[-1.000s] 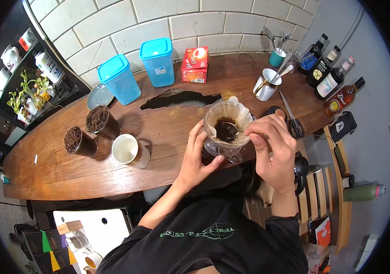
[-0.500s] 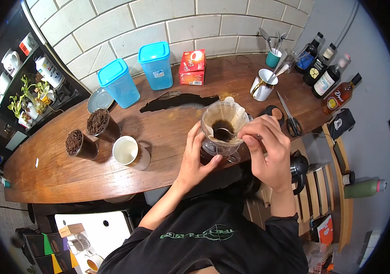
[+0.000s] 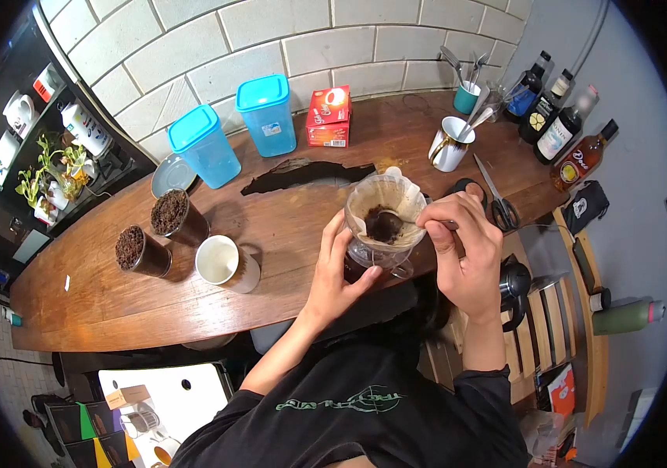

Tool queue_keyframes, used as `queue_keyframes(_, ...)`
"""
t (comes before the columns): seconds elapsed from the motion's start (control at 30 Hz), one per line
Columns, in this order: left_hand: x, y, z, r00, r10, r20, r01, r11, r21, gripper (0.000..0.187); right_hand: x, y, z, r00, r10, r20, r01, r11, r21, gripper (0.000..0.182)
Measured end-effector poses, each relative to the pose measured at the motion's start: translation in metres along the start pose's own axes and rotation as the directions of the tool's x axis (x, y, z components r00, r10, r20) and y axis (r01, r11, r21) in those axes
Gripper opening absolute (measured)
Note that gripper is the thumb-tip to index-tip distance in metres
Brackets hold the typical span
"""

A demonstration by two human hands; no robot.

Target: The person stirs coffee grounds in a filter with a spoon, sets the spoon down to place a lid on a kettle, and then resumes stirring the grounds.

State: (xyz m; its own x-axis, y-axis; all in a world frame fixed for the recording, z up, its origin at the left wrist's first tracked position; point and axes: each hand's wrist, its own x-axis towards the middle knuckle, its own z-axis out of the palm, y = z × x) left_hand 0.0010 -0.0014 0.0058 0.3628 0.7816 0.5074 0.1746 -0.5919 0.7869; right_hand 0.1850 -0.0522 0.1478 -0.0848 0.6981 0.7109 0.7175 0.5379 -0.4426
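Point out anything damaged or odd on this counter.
The wooden counter has a long, jagged dark gap in its top, just behind the dripper and in front of the red box. Scissors lie loose near the edge.

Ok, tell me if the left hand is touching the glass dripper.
Touching. The head view shows the left hand wrapped against the side of the glass dripper, fingers on its wall and thumb at its base, no gap visible.

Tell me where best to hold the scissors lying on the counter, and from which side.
Grip the scissors at the dark handle loops nearest the counter edge, coming from the person's side. The blades point away toward the white mug, so the loops are probably the safe, thick part.
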Motion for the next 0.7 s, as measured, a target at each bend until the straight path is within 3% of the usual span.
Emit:
queue_keyframes(0.2, -0.0001, -0.0009, -0.0002, 1.000, -0.002, 0.002, 0.002, 1.000, 0.002, 0.073, -0.0012, -0.0005, 0.0000, 0.999, 0.040, -0.021, -0.037, 0.991, 0.129, 0.005)
queue_keyframes(0.4, -0.0002, -0.0019, 0.0001, 1.000, -0.002, 0.004, 0.002, 1.000, -0.009, 0.072, 0.0025, 0.0033, -0.0018, 0.994, 0.046, 0.094, -0.054, 0.995, 0.083, 0.005)
queue_keyframes(0.53, -0.0001, -0.0009, -0.0002, 1.000, -0.015, 0.007, 0.015, 1.000, -0.007, 0.072, 0.0019, 0.0041, 0.0000, 0.997, 0.062, 0.046, -0.067, 0.991, 0.115, 0.005)
queue_keyframes(0.63, -0.0008, -0.0019, 0.0002, 1.000, -0.008, 0.000, 0.008, 1.000, -0.011, 0.072, 0.0040, 0.0045, -0.0014, 0.998, 0.050, 0.047, -0.052, 0.998, 0.031, 0.005)
queue_keyframes(0.7, -0.0008, -0.0024, 0.0002, 1.000, -0.007, -0.001, 0.007, 1.000, -0.010, 0.072, 0.0027, 0.0050, -0.0008, 0.998, 0.047, 0.043, -0.052, 0.991, 0.123, 0.006)
